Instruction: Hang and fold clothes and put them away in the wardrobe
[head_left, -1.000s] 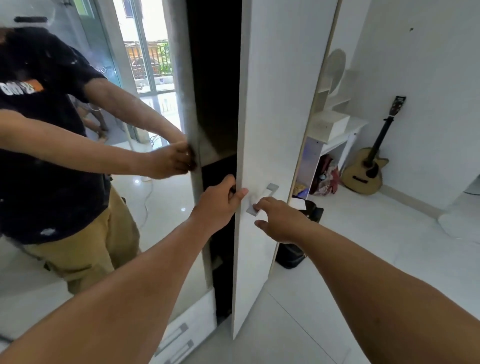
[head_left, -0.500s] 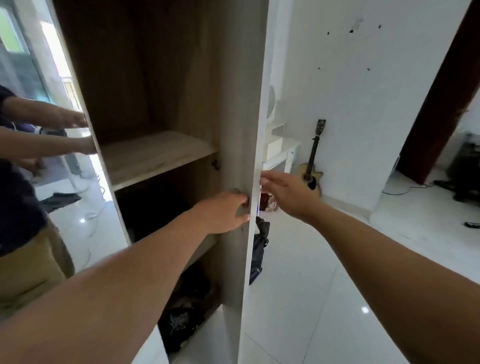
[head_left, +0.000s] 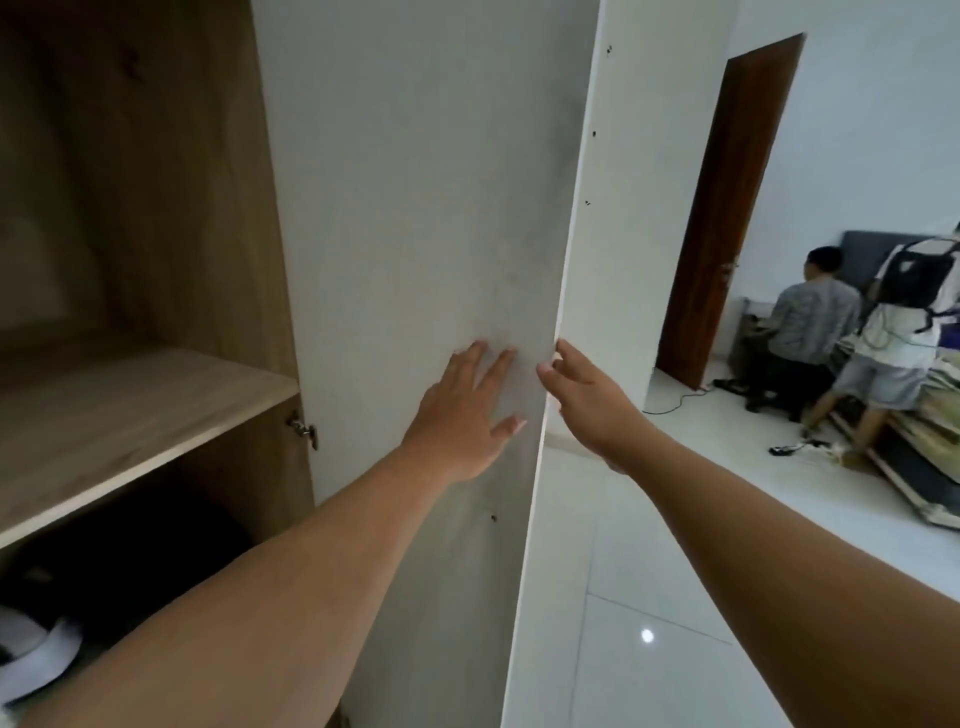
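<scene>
**Ana:** Left hand (head_left: 465, 415) lies flat on the inner face of the door (head_left: 415, 208), fingers spread and pressing, mid-frame. Right hand (head_left: 582, 400) is loosely curled at the door's free edge, thumb near the front, fingers going behind; I cannot tell whether they grip the outer side.

**Ben:** So the step is swinging it fully open?

**Ana:** That is my reading. To do it well, push with the flat palm near the free edge, where leverage is best, and let the right hand only guide. Keep fingertips off the hinge (head_left: 303, 428) side at centre left.

**Ben:** Where do the clothes go?

**Ana:** None are in hand. The wardrobe's shelf (head_left: 130, 415) at left is bare wood, and the dark compartment under it holds something white (head_left: 36, 660) at lower left; I cannot say what. No rail shows.

**Ben:** Room to move?

**Ana:** Lower right is open tiled floor (head_left: 675, 571), so the door looks free to swing. Two people (head_left: 852, 332) stand well apart at right, beside a bed (head_left: 935, 441) stacked with what may be the laundry. A cable (head_left: 675, 402) trails on the floor near the brown doorway (head_left: 727, 208); watch it when walking over.

**Ben:** Edges?

**Ana:** The door's thin white edge runs diagonally between both hands; mind the shelf's front lip when reaching in.
</scene>
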